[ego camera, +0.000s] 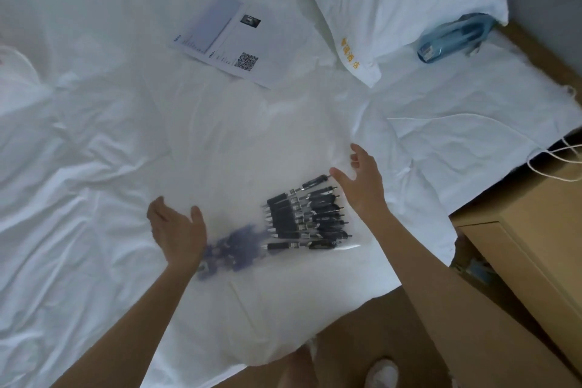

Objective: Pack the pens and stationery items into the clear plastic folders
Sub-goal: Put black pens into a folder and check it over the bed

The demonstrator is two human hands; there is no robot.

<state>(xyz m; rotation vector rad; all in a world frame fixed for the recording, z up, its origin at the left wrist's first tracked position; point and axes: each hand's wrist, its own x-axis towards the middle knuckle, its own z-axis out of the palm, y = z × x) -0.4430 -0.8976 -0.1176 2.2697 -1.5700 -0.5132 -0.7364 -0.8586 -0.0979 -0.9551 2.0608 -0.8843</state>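
Observation:
A clear plastic folder lies flat on the white bed, hard to tell from the sheet. Under its near right corner sits a bundle of several black pens. A blurred cluster of blue pens lies to their left at the folder's near edge. My left hand hovers open over the blue pens, fingers relaxed, holding nothing. My right hand is open just right of the black pens, thumb near the topmost pen's tip, fingers spread over the sheet.
A printed sheet with a QR code lies farther back. A pillow with orange lettering and a blue plastic bag sit at back right. A cardboard box stands beside the bed's right edge. A white cord crosses the sheet.

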